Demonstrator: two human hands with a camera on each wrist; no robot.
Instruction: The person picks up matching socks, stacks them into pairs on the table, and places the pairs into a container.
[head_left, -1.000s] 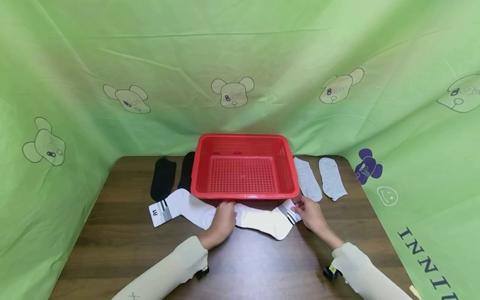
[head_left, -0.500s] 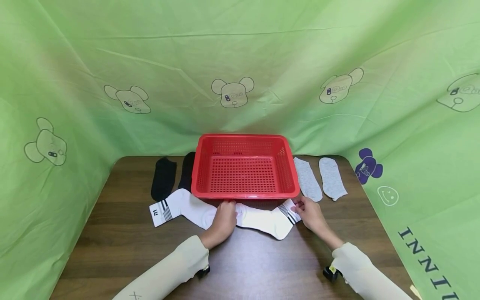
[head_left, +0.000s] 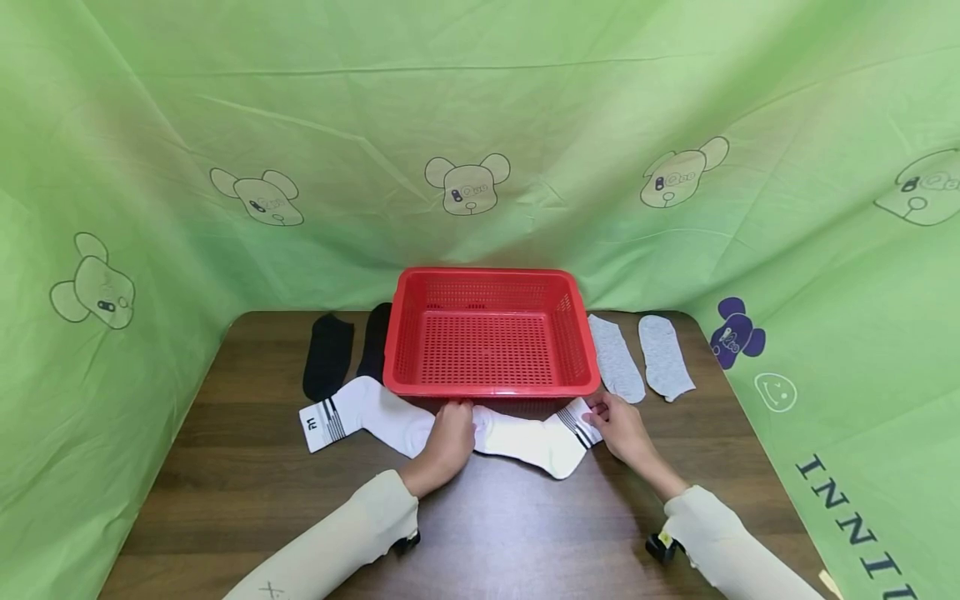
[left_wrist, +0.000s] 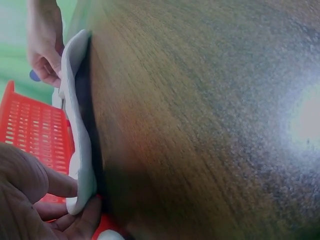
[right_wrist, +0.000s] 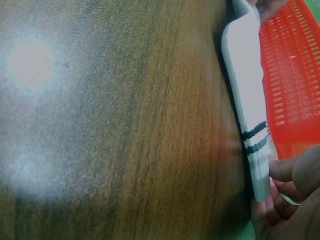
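A white sock with dark stripes at its cuff (head_left: pixel 517 439) stretches between both hands in front of the basket. My left hand (head_left: pixel 447 437) pinches its toe end, thumb on one side and fingers on the other in the left wrist view. At the cuff, my right hand (head_left: pixel 621 427) pinches the edge between thumb and fingers. A dark shadow runs along the sock's lower side in both wrist views. Another white striped sock (head_left: pixel 386 417) lies to the left, its toe end beside my left hand, cuff pointing left.
A red plastic basket (head_left: pixel 483 390) stands just behind the white socks. Two black socks, an outer one (head_left: pixel 327 357) and an inner one (head_left: pixel 373 342), lie left of it. Two grey socks, an inner one (head_left: pixel 617 358) and an outer one (head_left: pixel 664 357), lie right. Green cloth (head_left: pixel 480 100) hangs around the table.
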